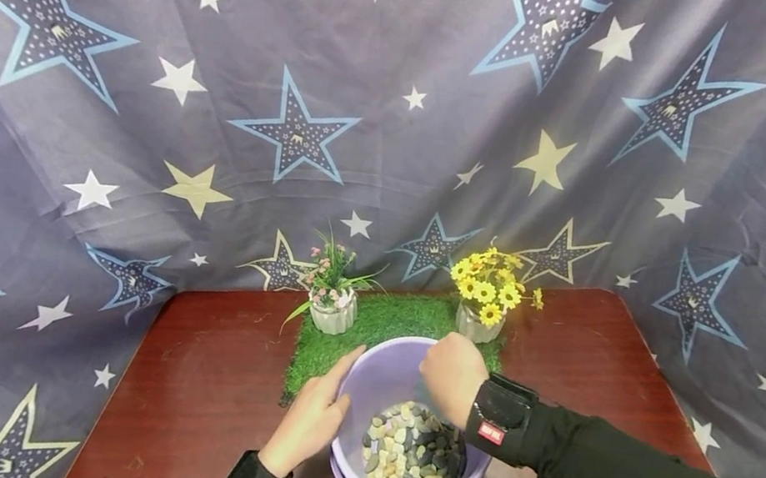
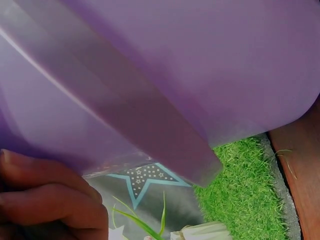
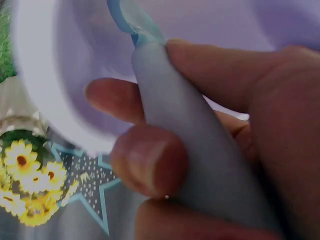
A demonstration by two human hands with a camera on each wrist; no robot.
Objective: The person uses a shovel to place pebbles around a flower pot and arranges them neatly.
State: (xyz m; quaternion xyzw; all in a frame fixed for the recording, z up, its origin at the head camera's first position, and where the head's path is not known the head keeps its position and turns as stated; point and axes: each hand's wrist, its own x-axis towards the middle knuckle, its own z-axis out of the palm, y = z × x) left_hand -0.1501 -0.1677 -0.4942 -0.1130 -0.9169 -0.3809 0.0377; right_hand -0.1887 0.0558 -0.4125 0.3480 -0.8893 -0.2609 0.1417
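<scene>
A lilac plastic bucket [image 1: 367, 380] stands on the dark red table, its bottom covered with several mixed pebbles [image 1: 412, 451]. My left hand [image 1: 315, 415] lies against the bucket's outer left wall with its fingers stretched up along the rim; the left wrist view shows the fingers [image 2: 50, 200] beside the lilac wall [image 2: 175, 75]. My right hand [image 1: 451, 377] hovers over the bucket's far inner side, curled round a pale grey-blue tool handle [image 3: 190, 150]. The thumb [image 3: 150, 162] and fingers pinch that handle. The tool's working end is hidden.
A green grass mat [image 1: 385, 320] lies behind the bucket. It carries a white pot of pink flowers [image 1: 332, 315] and a pot of yellow flowers [image 1: 489, 286]. The star-print cloth [image 1: 294, 131] hangs close behind. Bare table [image 1: 207, 379] shows at the left and right.
</scene>
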